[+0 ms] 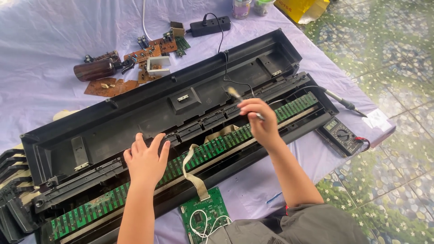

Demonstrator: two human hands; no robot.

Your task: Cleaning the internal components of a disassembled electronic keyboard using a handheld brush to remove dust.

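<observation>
My right hand (262, 124) pinches a small brush (235, 94) at centre frame; left hand (147, 158), fingers spread and holding nothing, steadies the long green board (212, 147). Light strokes seem wise.

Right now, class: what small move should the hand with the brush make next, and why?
Probably lower the brush onto the long green circuit board: the right hand holds it raised above the board, while the left hand rests flat on the opened keyboard case.

Dark multimeter (342, 135) with small pale screen (331, 124), yellow package (302, 7) at top edge
</observation>
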